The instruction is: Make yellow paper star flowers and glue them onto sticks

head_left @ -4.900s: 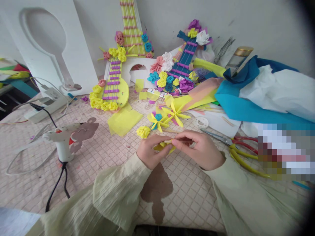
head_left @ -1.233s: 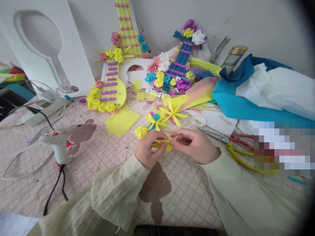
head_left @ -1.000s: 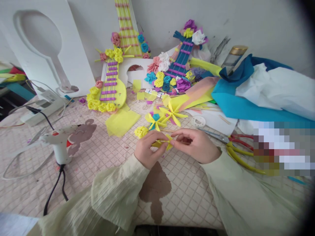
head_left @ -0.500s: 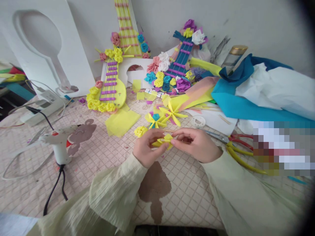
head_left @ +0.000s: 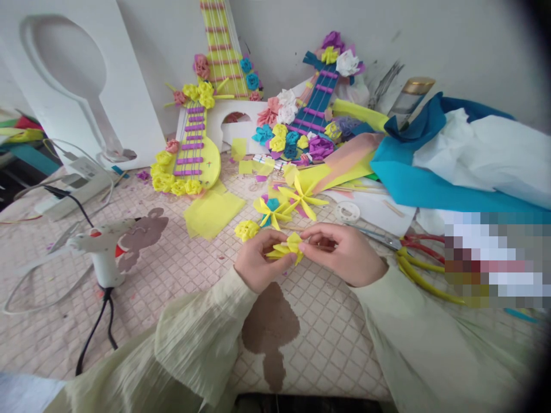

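Between the thumb and fingers of my left hand [head_left: 260,261] is a yellow paper flower [head_left: 293,243] with folded, pointed petals. My right hand [head_left: 346,255] is closed in a pinch at the flower's right edge, on what looks like a thin pale stick [head_left: 329,248] lying along a petal; the fingers hide most of it. Just beyond my hands lie two yellow star-shaped paper flowers [head_left: 303,198], one with a teal centre. A crumpled yellow paper rose [head_left: 247,230] sits close to my left fingers.
A glue gun [head_left: 105,252] stands at left with its cords. Yellow paper sheets [head_left: 214,213] lie ahead. Paper-decorated instruments, yellow [head_left: 206,160] and blue [head_left: 316,103], lean at the back. Scissors [head_left: 413,246], a white tape roll [head_left: 346,212] and teal paper [head_left: 413,178] are on the right.
Both hands stay almost in place around the yellow paper flower. My left hand and the flower have shifted very slightly; nothing has been let go.
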The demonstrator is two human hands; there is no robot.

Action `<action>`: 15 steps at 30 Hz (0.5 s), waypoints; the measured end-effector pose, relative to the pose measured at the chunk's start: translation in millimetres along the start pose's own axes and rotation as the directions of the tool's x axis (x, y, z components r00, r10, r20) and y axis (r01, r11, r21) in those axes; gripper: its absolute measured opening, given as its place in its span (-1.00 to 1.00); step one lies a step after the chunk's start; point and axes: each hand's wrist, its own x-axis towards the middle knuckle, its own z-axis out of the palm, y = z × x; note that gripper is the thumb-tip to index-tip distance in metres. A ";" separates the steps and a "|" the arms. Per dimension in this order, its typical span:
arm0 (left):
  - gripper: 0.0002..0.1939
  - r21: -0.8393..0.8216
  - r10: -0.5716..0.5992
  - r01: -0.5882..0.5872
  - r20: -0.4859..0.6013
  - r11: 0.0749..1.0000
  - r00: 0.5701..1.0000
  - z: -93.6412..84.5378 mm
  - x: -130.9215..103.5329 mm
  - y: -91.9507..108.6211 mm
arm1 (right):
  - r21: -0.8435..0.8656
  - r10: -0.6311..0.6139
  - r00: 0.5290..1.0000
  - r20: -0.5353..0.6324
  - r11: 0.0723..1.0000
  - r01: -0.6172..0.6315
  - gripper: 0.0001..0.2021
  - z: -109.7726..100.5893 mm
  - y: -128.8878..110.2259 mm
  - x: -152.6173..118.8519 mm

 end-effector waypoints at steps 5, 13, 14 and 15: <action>-0.84 -0.013 0.001 0.000 0.094 1.000 0.996 -0.8 -0.8 2.8 | 0.100 0.052 0.991 0.124 0.993 -0.065 -0.76 -4.3 -2.7 2.1; -0.84 0.019 0.017 -0.020 0.153 1.000 0.988 -1.8 -4.6 7.5 | 0.221 0.110 0.951 0.290 0.959 -0.179 -0.77 -9.9 -5.0 4.6; -0.85 0.041 0.041 -0.047 0.144 0.998 0.989 -1.7 -5.3 8.3 | 0.221 0.115 0.950 0.289 0.958 -0.183 -0.78 -10.4 -5.4 4.6; -0.86 0.066 0.062 -0.071 0.135 0.995 0.989 -1.6 -6.0 9.1 | 0.221 0.117 0.950 0.290 0.957 -0.186 -0.78 -10.9 -5.9 4.6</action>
